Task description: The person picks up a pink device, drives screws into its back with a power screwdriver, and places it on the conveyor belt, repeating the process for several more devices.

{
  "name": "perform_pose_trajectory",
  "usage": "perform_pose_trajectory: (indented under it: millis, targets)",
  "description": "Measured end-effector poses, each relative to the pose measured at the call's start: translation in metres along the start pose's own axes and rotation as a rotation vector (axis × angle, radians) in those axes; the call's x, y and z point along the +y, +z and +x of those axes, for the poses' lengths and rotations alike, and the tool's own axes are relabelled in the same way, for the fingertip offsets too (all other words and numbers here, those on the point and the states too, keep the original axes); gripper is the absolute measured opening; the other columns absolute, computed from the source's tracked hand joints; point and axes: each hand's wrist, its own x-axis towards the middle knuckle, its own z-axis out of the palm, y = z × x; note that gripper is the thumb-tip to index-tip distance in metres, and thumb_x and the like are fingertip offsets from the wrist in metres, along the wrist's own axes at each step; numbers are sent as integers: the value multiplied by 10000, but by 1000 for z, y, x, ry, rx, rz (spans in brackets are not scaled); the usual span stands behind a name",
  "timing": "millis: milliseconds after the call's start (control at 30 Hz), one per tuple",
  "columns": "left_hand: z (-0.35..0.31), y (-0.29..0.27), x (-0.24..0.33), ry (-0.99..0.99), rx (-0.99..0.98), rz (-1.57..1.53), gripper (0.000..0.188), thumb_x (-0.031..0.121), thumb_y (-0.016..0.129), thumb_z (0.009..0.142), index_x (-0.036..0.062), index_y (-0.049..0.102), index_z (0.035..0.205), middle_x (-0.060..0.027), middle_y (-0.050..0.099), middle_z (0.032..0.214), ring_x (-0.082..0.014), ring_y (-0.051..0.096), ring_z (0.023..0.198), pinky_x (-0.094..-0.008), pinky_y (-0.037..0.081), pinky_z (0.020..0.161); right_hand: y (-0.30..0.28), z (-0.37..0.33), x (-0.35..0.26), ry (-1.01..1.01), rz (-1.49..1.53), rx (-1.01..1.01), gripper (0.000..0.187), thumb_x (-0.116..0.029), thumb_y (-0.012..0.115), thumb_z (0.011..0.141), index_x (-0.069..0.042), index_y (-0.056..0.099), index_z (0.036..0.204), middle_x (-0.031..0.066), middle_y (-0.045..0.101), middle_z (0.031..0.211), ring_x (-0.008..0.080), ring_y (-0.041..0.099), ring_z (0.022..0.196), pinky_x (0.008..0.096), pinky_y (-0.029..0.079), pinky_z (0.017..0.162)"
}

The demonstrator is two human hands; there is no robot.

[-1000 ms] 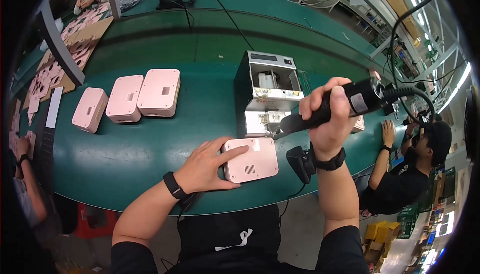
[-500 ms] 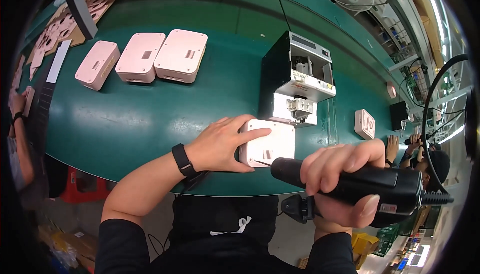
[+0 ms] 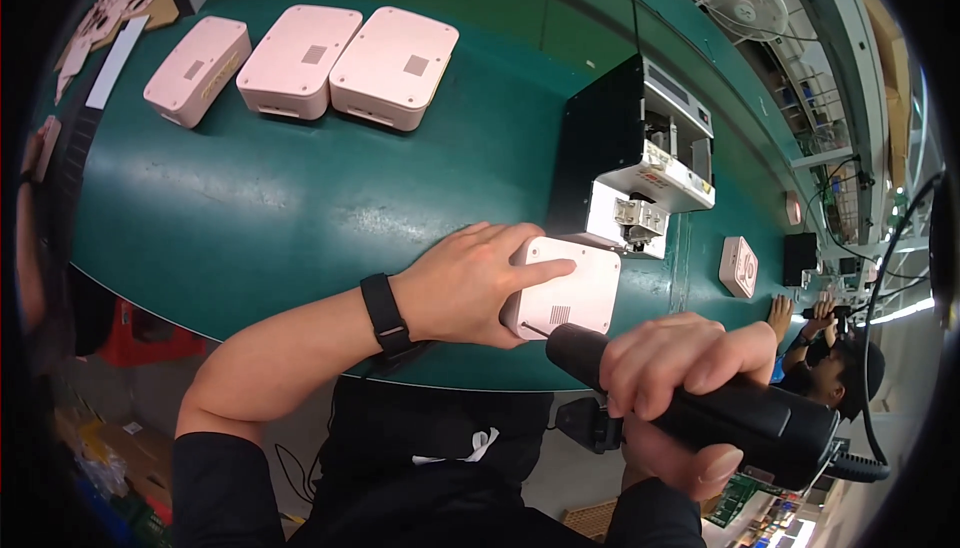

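Note:
Near the front edge of the bench, a pale pink plastic box lies flat with its vent slots and corner screw holes facing up. My left hand grips its left side, index finger stretched across the top and thumb at the lower left edge. In my right hand is a black corded electric screwdriver, fingers wrapped round its body. Its thin bit meets the box at the lower left corner hole; a screw there is too small to make out.
Behind the box stands a black and silver bench machine. Three similar pink boxes sit at the far left of the green bench. Another pink box lies to the right, near a co-worker. A cable loops at right.
The whole view has shifted, so the bench items sit elsewhere in the picture. The screwdriver's back end has tipped lower, while its bit stays at the same corner. My left hand keeps its grip.

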Motion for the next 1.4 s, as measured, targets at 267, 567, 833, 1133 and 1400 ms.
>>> perform_pose_trajectory:
  millis: [267,567,833,1133,1400]
  targets:
    - [-2,4,-2,-46,18,-34,860,314,910,604,245,627,1413,-186,587,1316,-366,650,1131,-474,526,1007,4,-1,15,-180,-157,28,581,-495,823,840,-91,437,1000,28,608,649,168,606,444,335,530,432]
    - [-3,4,-4,-3,24,-21,837,334,911,616,238,637,1402,-175,571,1326,-360,656,1104,-466,533,986,7,3,9,-162,-142,14,569,-431,859,819,-93,438,1000,26,608,637,172,627,469,343,540,449]
    - [-3,-15,8,-26,-6,-44,827,368,910,656,185,628,1411,-156,629,1230,-350,681,1054,-435,559,949,-17,-26,-47,-268,-190,-157,447,-280,852,834,-24,529,1006,87,648,708,240,660,556,388,583,566]
    - [20,2,25,-760,-426,-976,767,635,653,913,117,550,1469,-175,711,1246,-299,736,1033,-374,595,843,-36,-133,2,-328,-270,46,439,-228,838,871,23,540,1075,136,652,732,300,674,610,447,604,625]
    - [110,87,71,-1087,-764,-1307,954,866,373,918,108,512,1481,-164,713,1226,-284,754,989,-289,587,764,-44,-163,8,-467,-277,220,445,-133,838,818,12,541,1115,145,674,820,299,687,674,444,606,687]
